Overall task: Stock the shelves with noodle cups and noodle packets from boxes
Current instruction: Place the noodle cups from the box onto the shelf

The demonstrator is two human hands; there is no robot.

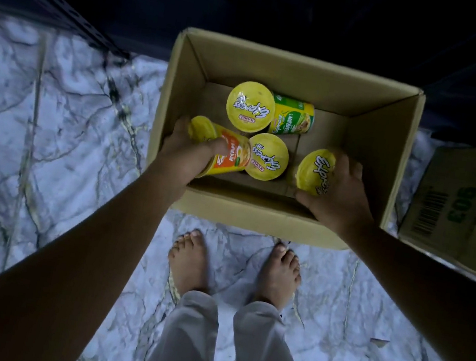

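Open cardboard box (377, 158), orange cup (229, 155) tilted in left grip (185, 153), right cup (314, 170) tilted in right grip (342, 193), green cup (295, 117) on its side at the back, far cup (250, 106) and middle cup (267, 157) upright, all yellow-lidded

Head camera looks steeply down, close over the cardboard box (256, 214) and floor (68, 122)

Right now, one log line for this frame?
phase: pick from box | left hand: grips orange cup | right hand: grips yellow-lidded cup | left in box: three loose cups
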